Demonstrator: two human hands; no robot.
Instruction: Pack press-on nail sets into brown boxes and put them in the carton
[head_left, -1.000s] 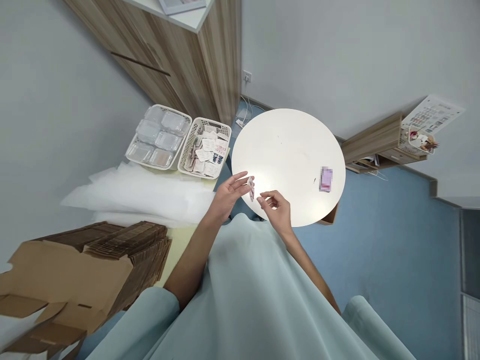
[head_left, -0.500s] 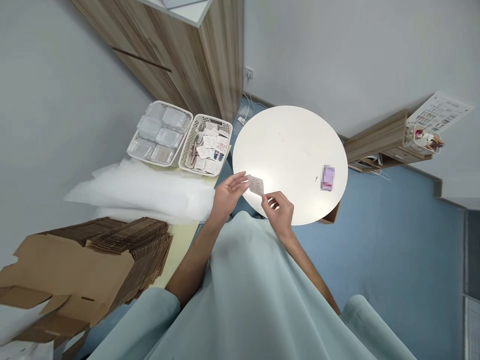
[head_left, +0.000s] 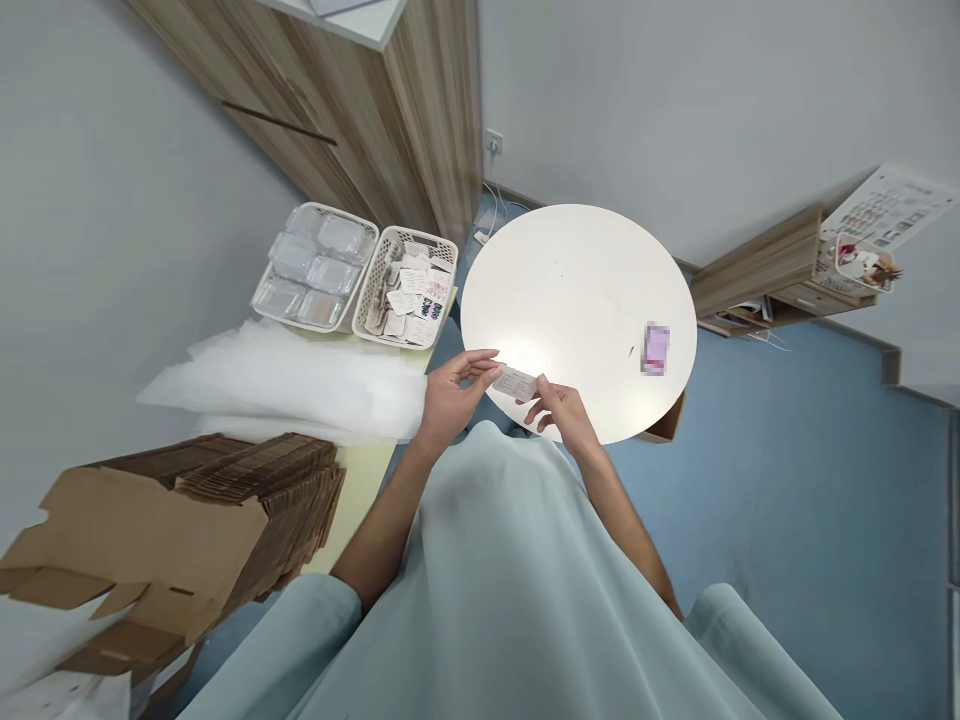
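Observation:
Between my hands, over the near edge of the round white table (head_left: 577, 290), is a small printed card (head_left: 514, 383) with rounded corners and lines of text too small to read. My left hand (head_left: 454, 395) pinches its left end between thumb and fingers. At the right end, the thumb and fingers of my right hand (head_left: 561, 408) grip it, the other fingers curled below. On the table's right side lies a purple item (head_left: 656, 349), blurred out by pixels.
Left of the table, one white basket (head_left: 360, 325) holds many similar cards, and another (head_left: 259, 300) holds clear plastic boxes. White wrapping sheets (head_left: 300, 385) and stacked flat cardboard boxes (head_left: 150, 530) lie nearer. A wooden cabinet (head_left: 420, 120) stands behind; a low shelf (head_left: 772, 265) is at right.
The card has turned to lie more level. My right hand has shifted its hold from the card's lower corner to its right end. My left hand stays at the left end.

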